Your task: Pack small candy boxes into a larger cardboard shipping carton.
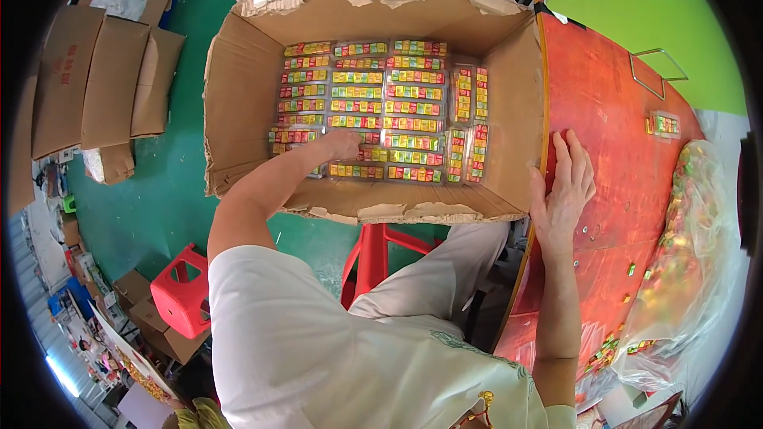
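Note:
A large open cardboard box [509, 71] with torn top edges holds rows of clear plastic packs [413, 94] filled with small red, yellow and green pieces. My left hand [342, 145] reaches down into the box over the lower-middle rows. Its fingers are curled down against the packs, and what they grip, if anything, is hidden beneath them. To the right of the box, my right hand [568, 183] lies on the edge of the red table [596, 119], fingers spread, holding nothing.
A small filled pack [662, 125] and a wire handle [660, 73] are on the table. A clear plastic bag [683, 246] of colourful pieces lies along its right side, with loose pieces nearby. Red stools [181, 292] and cardboard boxes [115, 79] stand on the green floor.

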The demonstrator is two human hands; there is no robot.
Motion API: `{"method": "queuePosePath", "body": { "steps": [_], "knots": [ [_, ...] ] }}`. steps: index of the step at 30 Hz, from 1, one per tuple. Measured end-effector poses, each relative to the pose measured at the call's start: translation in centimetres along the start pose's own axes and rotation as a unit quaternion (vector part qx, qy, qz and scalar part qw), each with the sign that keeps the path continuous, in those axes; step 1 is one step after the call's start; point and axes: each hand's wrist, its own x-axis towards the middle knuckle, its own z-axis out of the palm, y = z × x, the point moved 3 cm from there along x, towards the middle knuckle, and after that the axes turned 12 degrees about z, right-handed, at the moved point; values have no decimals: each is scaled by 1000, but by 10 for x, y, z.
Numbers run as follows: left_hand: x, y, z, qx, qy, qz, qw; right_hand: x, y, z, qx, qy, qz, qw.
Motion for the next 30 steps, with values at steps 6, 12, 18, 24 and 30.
{"method": "queuePosePath", "body": {
  "steps": [6,12,18,24,30],
  "knots": [
    [-1,20,-17,-52,20,-29,998,4,4,-2,-6,3,0,1000],
    [-3,10,1,-25,-3,-68,997,0,2,-1,-6,-5,-1,1000],
    [-13,28,-5,4,27,-59,998,-1,3,1,-13,-6,3,1000],
    [-7,40,-12,28,87,-23,996,6,9,-14,-13,11,3,1000],
    [-3,-26,34,57,86,4,995,7,21,-16,208,15,2,978]
  ]
}}
